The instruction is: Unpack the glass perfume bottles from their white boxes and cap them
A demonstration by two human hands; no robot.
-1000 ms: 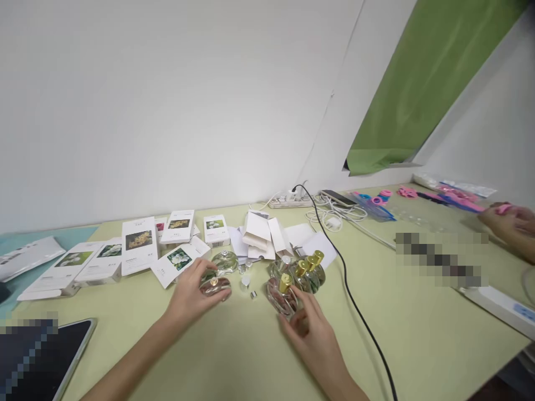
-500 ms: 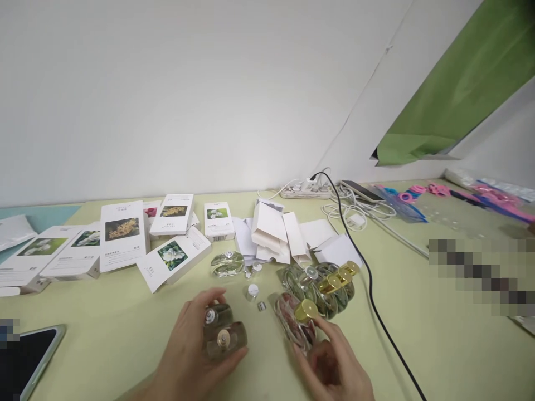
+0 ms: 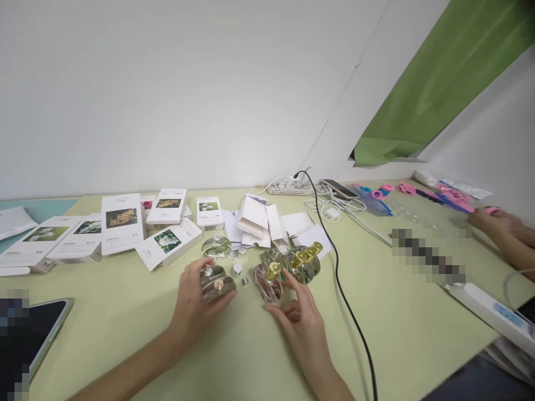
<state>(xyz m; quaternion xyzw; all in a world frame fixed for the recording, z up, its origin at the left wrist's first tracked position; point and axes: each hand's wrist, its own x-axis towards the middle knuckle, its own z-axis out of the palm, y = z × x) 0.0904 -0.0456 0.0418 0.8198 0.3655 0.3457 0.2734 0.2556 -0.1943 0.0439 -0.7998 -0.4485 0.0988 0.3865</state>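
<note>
My left hand [image 3: 189, 306] is wrapped round two small glass perfume bottles [image 3: 220, 294] standing side by side, their spray tops uncovered. The fingers of my right hand [image 3: 301, 320] grip a reddish perfume bottle [image 3: 263, 288] topped by a gold cap [image 3: 273, 271]. Right behind it stands a cluster of greenish perfume bottles [image 3: 310, 274], several with gold caps. Another uncapped clear bottle [image 3: 216, 249] sits beyond my left hand. Between the hands lie a silver cap [image 3: 237, 270] and a small metal ring [image 3: 244, 282].
White flower-printed boxes [image 3: 121, 236] spread along the left, with opened white cartons [image 3: 253, 220] at the back. A black cable [image 3: 340, 284] runs down the table right of the bottles. A tablet [image 3: 37, 334] lies front left. Another person's hand [image 3: 497, 223] is at far right.
The view has shifted, so everything sits slightly higher and further left, and more of my forearms shows. Another person's hand and arm have come into view at right. Both my grips stay the same.
</note>
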